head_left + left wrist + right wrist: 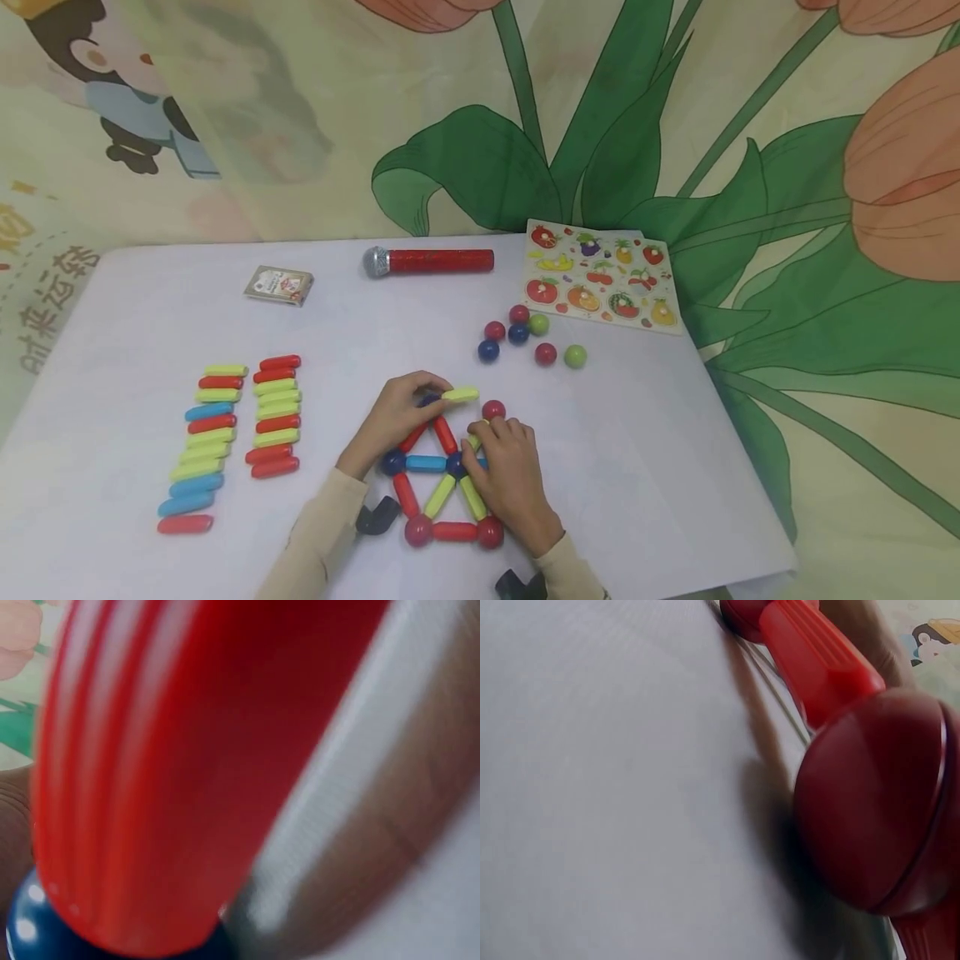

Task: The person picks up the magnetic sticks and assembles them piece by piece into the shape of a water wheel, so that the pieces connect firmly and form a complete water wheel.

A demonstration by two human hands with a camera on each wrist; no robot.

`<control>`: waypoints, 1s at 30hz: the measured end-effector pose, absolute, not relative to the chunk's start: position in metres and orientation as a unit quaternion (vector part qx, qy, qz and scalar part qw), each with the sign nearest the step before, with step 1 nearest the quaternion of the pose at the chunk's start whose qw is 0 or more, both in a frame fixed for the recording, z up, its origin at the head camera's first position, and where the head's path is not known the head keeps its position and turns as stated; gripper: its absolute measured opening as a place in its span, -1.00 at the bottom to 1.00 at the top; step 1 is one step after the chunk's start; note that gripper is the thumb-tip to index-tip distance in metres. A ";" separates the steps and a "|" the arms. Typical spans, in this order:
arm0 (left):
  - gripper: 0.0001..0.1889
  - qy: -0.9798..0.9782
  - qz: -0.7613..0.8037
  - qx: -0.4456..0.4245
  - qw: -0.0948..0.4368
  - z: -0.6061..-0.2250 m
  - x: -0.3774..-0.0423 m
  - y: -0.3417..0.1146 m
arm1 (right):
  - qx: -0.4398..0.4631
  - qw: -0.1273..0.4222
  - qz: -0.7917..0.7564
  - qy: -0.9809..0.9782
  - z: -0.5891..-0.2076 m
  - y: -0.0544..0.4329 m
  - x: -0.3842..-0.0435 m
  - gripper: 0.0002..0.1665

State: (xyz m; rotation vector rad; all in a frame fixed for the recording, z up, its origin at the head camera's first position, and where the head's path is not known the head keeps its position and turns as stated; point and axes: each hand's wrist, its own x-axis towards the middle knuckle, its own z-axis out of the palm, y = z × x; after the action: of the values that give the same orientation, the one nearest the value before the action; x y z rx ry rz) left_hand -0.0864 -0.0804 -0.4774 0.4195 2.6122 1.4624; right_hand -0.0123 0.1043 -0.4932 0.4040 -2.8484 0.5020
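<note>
A flat lattice of magnetic rods and balls lies on the table, with a dark blue ball [457, 465] at its middle and red balls [418, 530] along its near side. At its far corner my left hand [393, 421] grips another dark blue ball [429, 402], from which a yellow-green rod [461, 394] points right. My right hand [513, 475] covers the lattice's right side, its fingers pinching a yellow-green rod [474, 440] below a red ball [493, 409]. A red rod [150, 787] fills the left wrist view; a red ball [870, 802] looms in the right wrist view.
Two columns of loose rods [202, 450] lie at the left. Several loose balls [546, 354] sit beyond the hands, before a fruit picture board [600, 279]. A red toy microphone [442, 261] and a small card box [279, 285] lie near the back edge.
</note>
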 end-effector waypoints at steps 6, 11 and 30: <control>-0.75 0.870 0.465 0.153 0.067 -0.476 -0.086 -0.079 | 0.131 0.119 0.199 -0.964 -0.490 0.106 -0.013 -0.69; -0.79 0.873 0.455 0.157 0.084 -0.473 -0.085 -0.078 | 0.095 0.149 0.230 -0.957 -0.487 0.114 -0.017 -0.63; -0.75 0.912 0.345 0.203 0.086 -0.475 -0.083 -0.078 | 0.056 0.074 0.262 -0.961 -0.491 0.125 -0.026 -0.50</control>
State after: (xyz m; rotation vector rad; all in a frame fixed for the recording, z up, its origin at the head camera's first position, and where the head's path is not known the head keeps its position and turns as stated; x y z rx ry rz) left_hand -0.0829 -0.0777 -0.4752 0.6048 2.7194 1.0289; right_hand -0.0256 0.1248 -0.4911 0.1688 -2.8836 0.7872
